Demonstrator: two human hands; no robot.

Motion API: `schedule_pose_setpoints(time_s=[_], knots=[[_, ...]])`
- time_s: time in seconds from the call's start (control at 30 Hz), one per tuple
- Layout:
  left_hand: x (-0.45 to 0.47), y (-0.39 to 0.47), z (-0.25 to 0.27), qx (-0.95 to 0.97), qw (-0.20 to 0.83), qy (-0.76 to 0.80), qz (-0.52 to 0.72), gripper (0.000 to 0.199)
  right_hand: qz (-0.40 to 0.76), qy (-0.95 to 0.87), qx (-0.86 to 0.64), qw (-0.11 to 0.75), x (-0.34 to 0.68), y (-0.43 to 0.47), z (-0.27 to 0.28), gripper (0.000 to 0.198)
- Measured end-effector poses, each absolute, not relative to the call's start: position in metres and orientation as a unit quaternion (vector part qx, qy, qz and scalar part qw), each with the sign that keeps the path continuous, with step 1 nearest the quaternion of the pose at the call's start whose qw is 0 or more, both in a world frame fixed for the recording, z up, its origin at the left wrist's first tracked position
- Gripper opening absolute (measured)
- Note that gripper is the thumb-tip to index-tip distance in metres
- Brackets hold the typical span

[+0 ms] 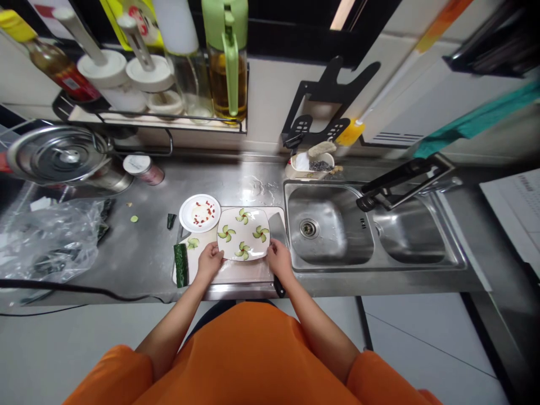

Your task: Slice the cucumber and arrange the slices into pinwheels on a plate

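Observation:
A squarish white plate point(243, 232) bears several green fans of cucumber slices. My left hand point(210, 260) pinches its lower left edge, and my right hand point(279, 257) grips it at the lower right. Beneath the plate lies a pale cutting board point(244, 273). A knife point(277, 228) rests on the board's right side, partly covered by my right hand. On the board's left are a length of cucumber point(181, 264) and one more fan of cucumber slices point(193, 243). Just behind, a round white plate point(185, 216) holds small red bits and something pale.
To the right is a double steel sink point(333, 225) with a black faucet point(392, 183). A lidded pot point(63, 154), a small can point(143, 169) and a plastic bag point(54, 239) stand at left. Seasoning jars and bottles fill a wall rack point(169, 121). Cucumber scraps point(171, 220) lie on the counter.

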State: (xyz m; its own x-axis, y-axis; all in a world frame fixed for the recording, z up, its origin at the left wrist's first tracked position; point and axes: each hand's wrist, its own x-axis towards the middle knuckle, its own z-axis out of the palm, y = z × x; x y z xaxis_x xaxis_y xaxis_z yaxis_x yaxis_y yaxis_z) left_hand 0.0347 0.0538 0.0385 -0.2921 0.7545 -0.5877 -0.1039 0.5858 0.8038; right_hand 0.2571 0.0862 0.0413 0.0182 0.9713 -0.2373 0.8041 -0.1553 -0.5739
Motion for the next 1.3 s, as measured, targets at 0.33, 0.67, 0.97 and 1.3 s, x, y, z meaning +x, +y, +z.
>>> schedule_pose_setpoints(time_s=[0.33, 0.67, 0.97, 1.3], knots=[[0.029, 0.056, 0.062, 0.216, 0.561, 0.673, 0.431, 0.036, 0.710, -0.236, -0.547, 0.376, 0.236, 0.087, 0.052, 0.049], [0.023, 0.052, 0.074, 0.192, 0.612, 0.624, 0.446, 0.044, 0.754, -0.172, -0.486, 0.408, 0.234, 0.087, 0.061, 0.054], [-0.001, 0.026, 0.048, 0.557, 0.419, 0.646, 0.312, 0.041, 0.763, -0.201, -0.498, 0.359, 0.291, 0.083, 0.071, 0.052], [0.001, 0.010, 0.019, 0.828, 0.177, 0.531, 0.038, 0.058, 0.734, -0.217, -0.606, 0.216, 0.444, 0.003, 0.108, 0.043]])
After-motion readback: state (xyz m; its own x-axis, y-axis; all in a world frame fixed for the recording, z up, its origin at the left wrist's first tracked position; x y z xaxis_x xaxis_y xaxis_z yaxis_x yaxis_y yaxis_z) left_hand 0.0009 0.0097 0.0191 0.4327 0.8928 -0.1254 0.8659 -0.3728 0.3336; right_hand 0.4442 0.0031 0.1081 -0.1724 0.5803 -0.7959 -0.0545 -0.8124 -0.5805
